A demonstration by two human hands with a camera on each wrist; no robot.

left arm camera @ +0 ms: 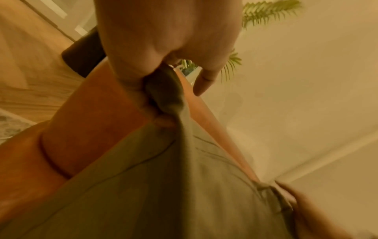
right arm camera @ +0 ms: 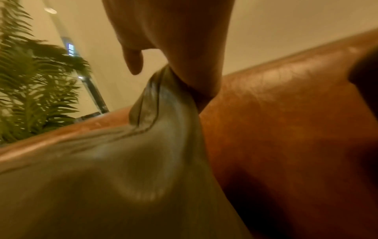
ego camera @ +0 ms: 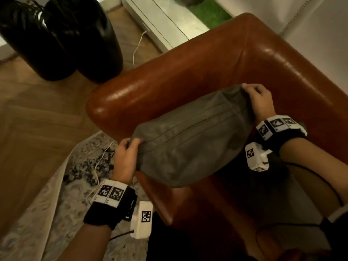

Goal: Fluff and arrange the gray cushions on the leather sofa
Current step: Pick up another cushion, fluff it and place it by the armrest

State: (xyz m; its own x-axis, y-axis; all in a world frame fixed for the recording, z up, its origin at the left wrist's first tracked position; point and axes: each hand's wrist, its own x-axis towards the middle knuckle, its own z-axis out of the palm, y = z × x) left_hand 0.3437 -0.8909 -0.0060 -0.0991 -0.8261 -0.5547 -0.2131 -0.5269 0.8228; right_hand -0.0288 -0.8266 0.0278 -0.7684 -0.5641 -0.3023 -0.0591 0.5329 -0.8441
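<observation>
A gray cushion [ego camera: 190,140] hangs in the air over the corner seat of the brown leather sofa [ego camera: 188,72], held by two opposite corners. My left hand [ego camera: 128,151] pinches its near-left corner, thumb on top. My right hand [ego camera: 258,98] pinches the far-right corner, close to the sofa's backrest. In the left wrist view the left hand [left arm camera: 155,72] bunches the cushion [left arm camera: 163,177] fabric, with the sofa's arm [left arm camera: 92,121] behind. In the right wrist view the right hand [right arm camera: 184,64] grips the cushion's [right arm camera: 122,177] corner beside the backrest [right arm camera: 286,113]. A second gray cushion [ego camera: 293,213] lies on the seat under my right forearm.
Two tall black planters [ego camera: 62,38] stand on the wooden floor left of the sofa's arm. A white cable [ego camera: 98,166] trails over a patterned rug [ego camera: 56,204]. A white low cabinet [ego camera: 160,21] stands behind. The white wall [ego camera: 320,44] runs along the backrest.
</observation>
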